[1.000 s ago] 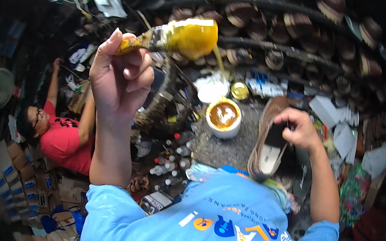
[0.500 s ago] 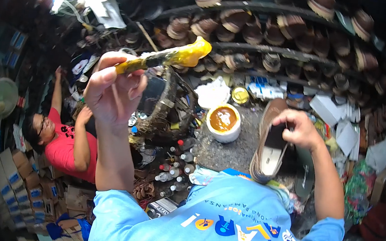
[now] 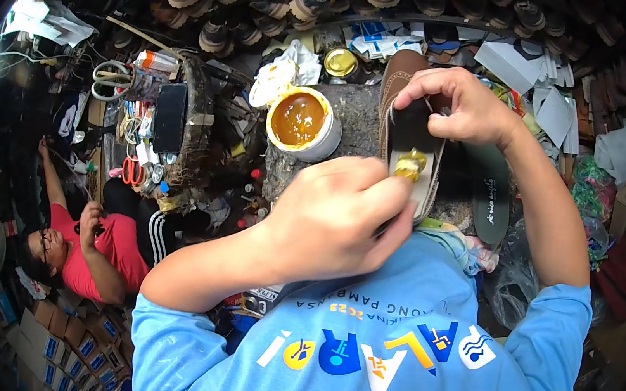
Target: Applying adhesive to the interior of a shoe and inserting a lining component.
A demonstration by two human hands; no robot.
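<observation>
Head view: a brown, stitched shoe (image 3: 412, 129) lay under the pinching right hand (image 3: 466, 105); the left hand (image 3: 346, 215) clenched a yellow-smeared brush (image 3: 410, 165).

Rough grey slab (image 3: 359, 117) | on it: open white tub (image 3: 327, 139), upright, toward left side

Here's the left hand (image 3: 350, 212), in close, curled tight around a brush (image 3: 409, 166), its yellow-smeared bristles right down at the pale insole of a brown shoe (image 3: 414, 134)! Across from it, the right hand (image 3: 460, 108) pinches the shoe's opening between thumb and fingers. Over on the grey work surface (image 3: 359, 123), a white tub (image 3: 325, 141) of glossy amber paste (image 3: 297, 118) sits open, a yellow-topped tin (image 3: 339, 62) just behind. Dark sole piece (image 3: 492, 210) to the right, and off left, a co-worker in a red shirt (image 3: 111, 257), one hand raised!
</observation>
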